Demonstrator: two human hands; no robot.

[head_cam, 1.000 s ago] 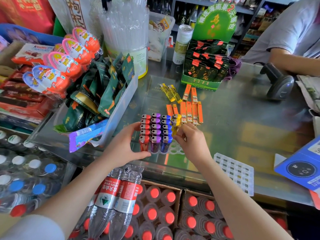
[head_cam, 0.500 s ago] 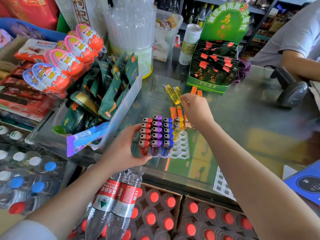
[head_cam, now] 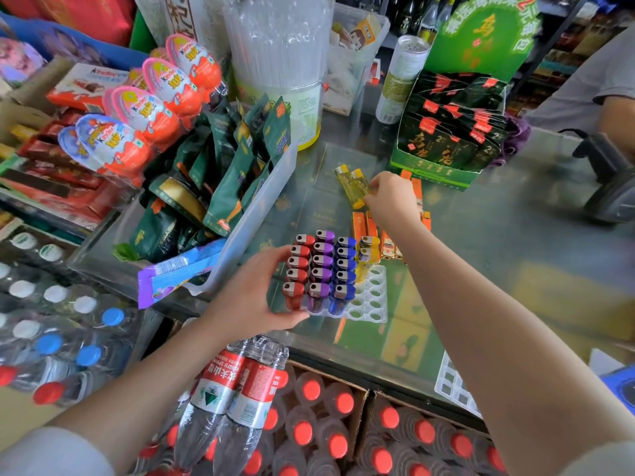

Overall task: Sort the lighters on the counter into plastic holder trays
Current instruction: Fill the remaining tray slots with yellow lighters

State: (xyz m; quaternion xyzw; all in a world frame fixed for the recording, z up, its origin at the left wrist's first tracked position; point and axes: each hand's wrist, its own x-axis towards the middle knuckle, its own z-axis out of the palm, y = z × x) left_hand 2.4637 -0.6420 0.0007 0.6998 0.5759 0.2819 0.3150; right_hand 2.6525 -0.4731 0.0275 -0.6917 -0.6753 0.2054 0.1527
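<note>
Here the right hand [head_cam: 390,197] pinches a yellow lighter [head_cam: 357,190].

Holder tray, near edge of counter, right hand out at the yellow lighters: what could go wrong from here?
1. The holder tray sits close to the counter's front edge, held only by the left hand; a nudge might tip its upright lighters.
2. The right hand touches two yellow lighters lying together; picking one up may knock the other away.
3. The forearm crosses over the orange lighters and could scatter them.
</note>
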